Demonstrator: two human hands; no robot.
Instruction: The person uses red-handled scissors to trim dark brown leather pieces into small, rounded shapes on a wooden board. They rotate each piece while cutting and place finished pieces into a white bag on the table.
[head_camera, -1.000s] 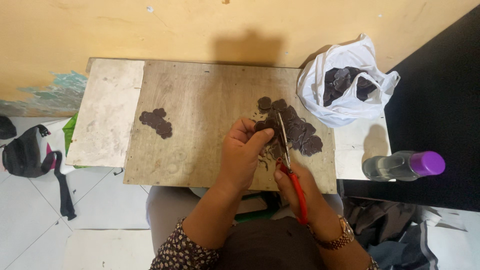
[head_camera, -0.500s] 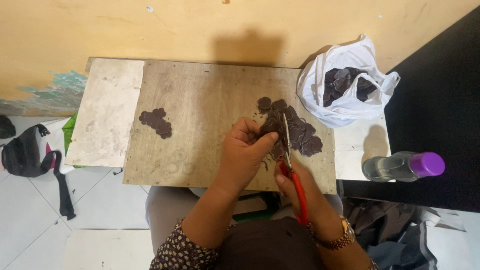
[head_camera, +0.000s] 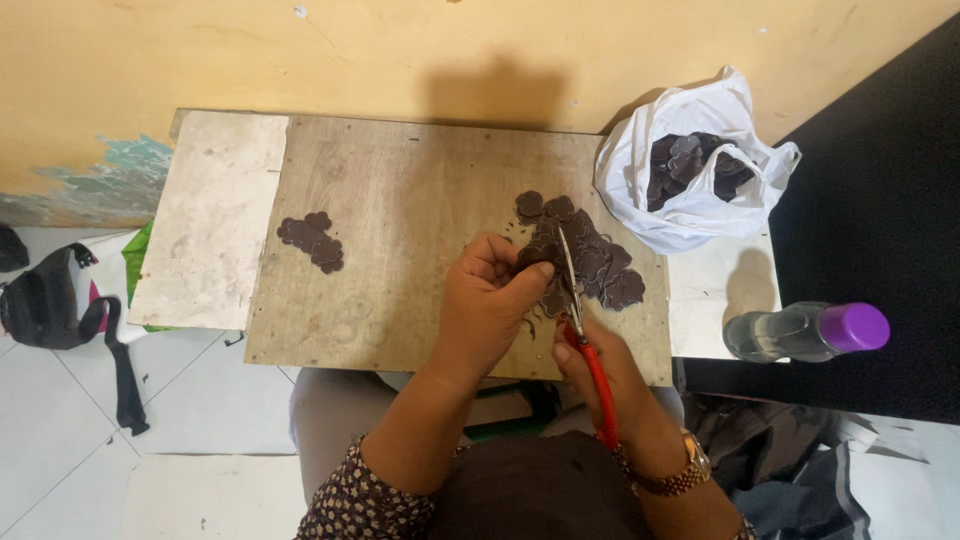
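Red-handled scissors (head_camera: 585, 335); dark brown cutouts (head_camera: 590, 260); a white plastic bag (head_camera: 690, 165); a clear bottle (head_camera: 805, 332) with purple cap; a brown-and-cream floral-patterned sleeve (head_camera: 360, 500); pale wooden bench (head_camera: 400, 240); a gold wristwatch (head_camera: 685, 470).

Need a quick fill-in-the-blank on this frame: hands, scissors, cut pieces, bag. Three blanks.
1. The right hand works scissors with ____ handles.
2. The left hand pinches a dark piece at the blades, over the wooden ____.
3. The white plastic bag holds more dark pieces; the small pile lies to the ____ of the hands.

Missing words: red; board; left
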